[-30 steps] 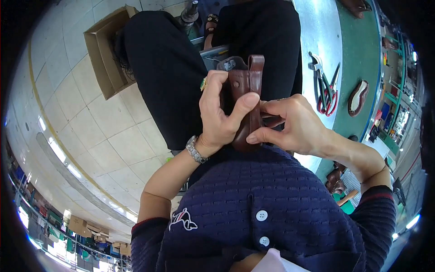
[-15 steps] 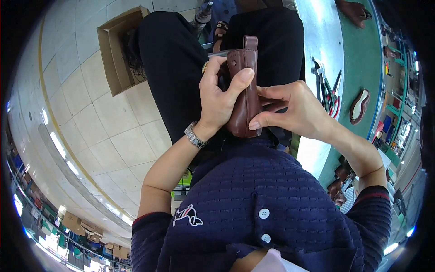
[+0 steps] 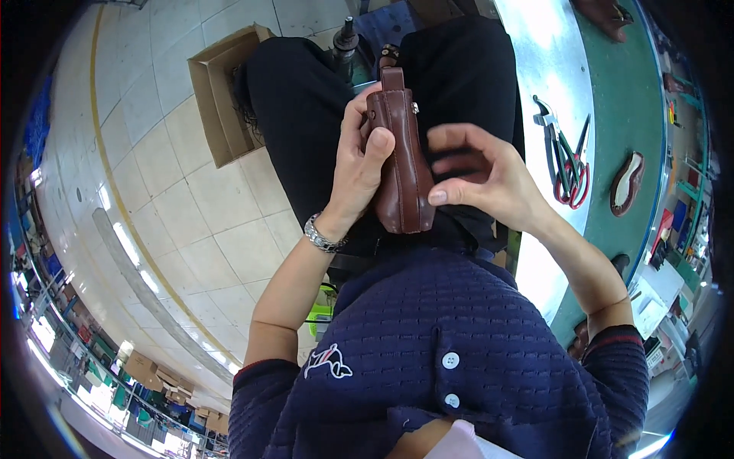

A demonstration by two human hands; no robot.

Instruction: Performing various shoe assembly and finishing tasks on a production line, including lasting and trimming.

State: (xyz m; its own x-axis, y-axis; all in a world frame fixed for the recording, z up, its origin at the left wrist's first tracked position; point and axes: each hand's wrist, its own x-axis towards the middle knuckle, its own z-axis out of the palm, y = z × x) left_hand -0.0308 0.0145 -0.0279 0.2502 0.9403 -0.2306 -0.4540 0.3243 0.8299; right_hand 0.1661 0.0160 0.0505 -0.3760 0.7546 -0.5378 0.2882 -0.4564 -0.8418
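Note:
My left hand (image 3: 361,157) is closed round the left side of a brown leather pouch (image 3: 403,180), its thumb lying on the front. The pouch stands lengthwise above my lap, with a stitched strip down its middle and a strap loop (image 3: 393,79) at its far end. A small metal stud (image 3: 415,108) sticks out at its upper right edge. My right hand (image 3: 485,174) is beside the pouch's right side, fingers spread and a little blurred. Its thumb tip is at the pouch's lower right edge; whether it touches I cannot tell.
On the metal bench (image 3: 539,46) to my right lie pincers (image 3: 552,130) and red-handled scissors (image 3: 575,180). A brown and white leather piece (image 3: 627,183) rests on the green surface (image 3: 612,115). An open cardboard box (image 3: 214,107) stands on the tiled floor to the left.
The pouch has turned in my left hand, so its stitched strip and stud now show. My right hand's fingers have come away from its side and spread apart.

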